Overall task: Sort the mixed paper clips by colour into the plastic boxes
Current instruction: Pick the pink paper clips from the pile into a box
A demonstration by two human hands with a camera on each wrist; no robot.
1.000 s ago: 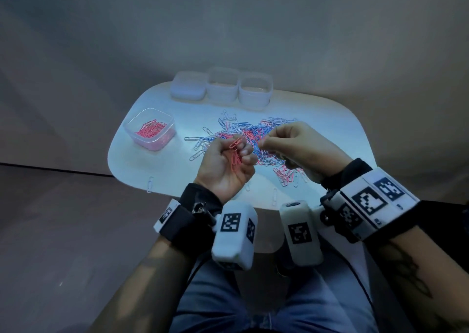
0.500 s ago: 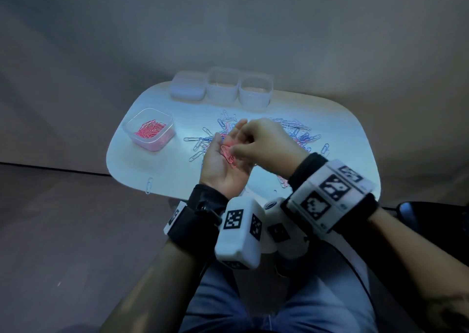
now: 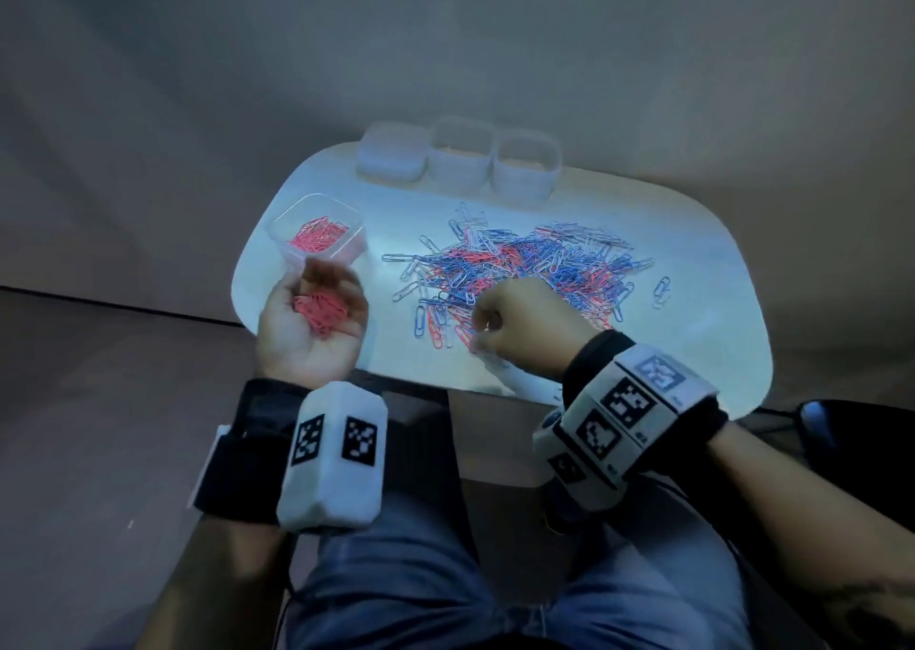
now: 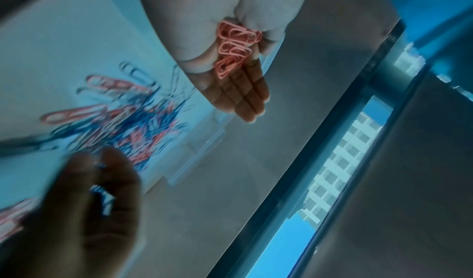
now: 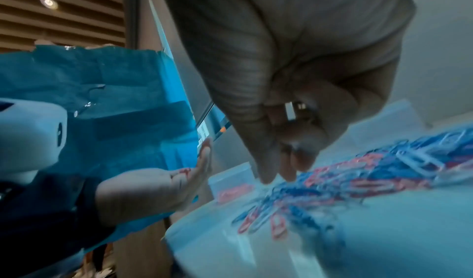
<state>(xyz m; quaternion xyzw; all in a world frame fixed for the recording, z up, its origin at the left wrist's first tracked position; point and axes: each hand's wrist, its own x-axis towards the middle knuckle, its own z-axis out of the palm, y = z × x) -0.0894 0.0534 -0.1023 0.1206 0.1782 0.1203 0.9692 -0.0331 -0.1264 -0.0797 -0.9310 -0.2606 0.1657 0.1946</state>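
- A mixed heap of pink, blue and pale paper clips [image 3: 525, 263] sprawls over the middle of the white, round-cornered table [image 3: 693, 263], with a few strays lying loose at its left fringe and one stray clip [image 3: 661, 292] set apart to the right.
- The left hand [image 3: 312, 322] is held palm up off the table's near-left edge, fingers relaxed and only slightly cupped, cradling a small bunch of pink clips [image 3: 322, 309]; the left-wrist view shows the same bunch [image 4: 236, 47] lying in the palm, the grip released rather than clenched.
- Just beyond that hand's fingertips stands a clear plastic box [image 3: 317, 233], part-filled with pink clips, near the table's left edge.
- The right hand [image 3: 525, 327] is down at the near edge of the heap, fingertips [image 5: 266, 173] drawn together in a pinching grip; what they hold, if anything, cannot be told through the blur.
- Three more clear boxes [image 3: 458, 161] sit side by side, touching, along the far edge; the leftmost looks lidded or turned over, the other two open.
- Bare tabletop lies to the right of the heap and along the near-right corner.
- White wrist units [image 3: 334, 456] on dark straps carry black-and-white square marker codes; the small print on the right one is too small to read.
- Blue jeans [image 3: 445, 575] fill the foreground below the table.
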